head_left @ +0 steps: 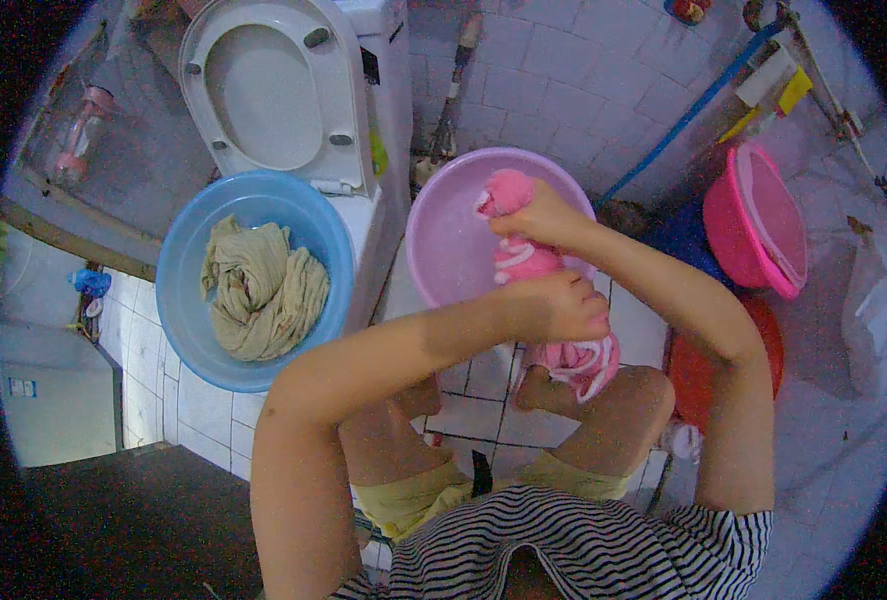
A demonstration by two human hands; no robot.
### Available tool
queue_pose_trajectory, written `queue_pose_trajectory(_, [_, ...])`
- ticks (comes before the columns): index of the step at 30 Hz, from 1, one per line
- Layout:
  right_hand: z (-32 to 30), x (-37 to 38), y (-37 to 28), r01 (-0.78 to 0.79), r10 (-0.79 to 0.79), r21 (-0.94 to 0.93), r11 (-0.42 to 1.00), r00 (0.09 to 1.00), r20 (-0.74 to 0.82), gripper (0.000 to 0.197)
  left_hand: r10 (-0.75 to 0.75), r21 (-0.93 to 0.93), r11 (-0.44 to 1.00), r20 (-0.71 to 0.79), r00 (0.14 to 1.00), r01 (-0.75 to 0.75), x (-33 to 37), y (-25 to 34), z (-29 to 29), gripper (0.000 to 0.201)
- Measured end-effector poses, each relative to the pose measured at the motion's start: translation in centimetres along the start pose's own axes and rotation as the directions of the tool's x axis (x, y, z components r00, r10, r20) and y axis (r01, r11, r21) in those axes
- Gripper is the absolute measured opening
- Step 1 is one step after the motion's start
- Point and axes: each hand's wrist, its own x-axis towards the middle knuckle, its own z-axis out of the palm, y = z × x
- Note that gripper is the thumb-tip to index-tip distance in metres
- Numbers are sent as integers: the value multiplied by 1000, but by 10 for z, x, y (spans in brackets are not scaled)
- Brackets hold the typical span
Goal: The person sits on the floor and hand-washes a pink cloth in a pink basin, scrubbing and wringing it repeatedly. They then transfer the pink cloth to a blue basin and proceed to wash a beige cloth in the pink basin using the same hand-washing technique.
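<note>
A pink cloth (529, 262) with white trim is bunched into a long roll over the near right side of a purple basin (434, 262). Closer to me, my left hand (566, 305) is closed around the roll's lower part, with a loose end hanging over the basin's rim toward my knee. Farther up, my right hand (542, 216) grips the cloth near its other end, which bulges out beyond the fingers above the basin. The two fists are a short way apart, and the stretch of cloth between them looks gathered. Whether the basin holds water, I cannot tell.
Left of the purple basin, a blue basin (174, 300) holds a twisted beige cloth (259, 285). Behind it stands a toilet with its seat raised (349, 90). At right, a pink basin (739, 225) leans above a red one (764, 345). A blue pole (679, 125) slants along the wall.
</note>
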Motion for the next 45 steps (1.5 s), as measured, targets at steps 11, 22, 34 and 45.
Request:
queue_pose_trajectory(11, [7, 2, 5, 57, -42, 80, 995, 983, -181, 23, 20, 10, 1000, 249, 968, -24, -13, -1, 7, 22])
queue_pose_trajectory(22, [14, -3, 32, -38, 215, 818, 574, 971, -107, 11, -6, -158, 987, 163, 987, 32, -18, 10, -67, 63])
queue_pose_trajectory(34, [26, -43, -10, 379, 114, 880, 288, 898, -424, 21, -812, -419, 535, -493, 311, 734, -19, 26, -69, 42])
queue_pose_trajectory(45, [48, -80, -34, 597, -372, 167, 785, 669, -644, 21, -783, -602, -600, 579, 229, -527, -32, 50, -36, 58])
